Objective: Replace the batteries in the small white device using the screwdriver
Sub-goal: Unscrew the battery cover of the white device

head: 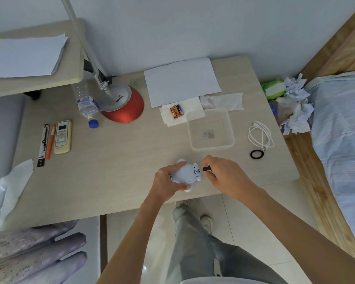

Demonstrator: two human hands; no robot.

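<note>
The small white device (186, 173) rests on the table near its front edge, and my left hand (168, 181) grips it from the left. My right hand (223, 175) holds a short black screwdriver (206, 169), whose tip touches the device's right end. Three batteries (176, 111), two orange and one dark blue, lie side by side on a white tissue further back. Most of the screwdriver is hidden inside my fingers.
A clear plastic container (231, 140) with small metal parts stands behind my hands. A coiled white cable (260, 136) and a black ring (257, 154) lie to the right. A red lamp base (127, 107), water bottle (86, 101), remote (63, 137) and pens (47, 142) sit left.
</note>
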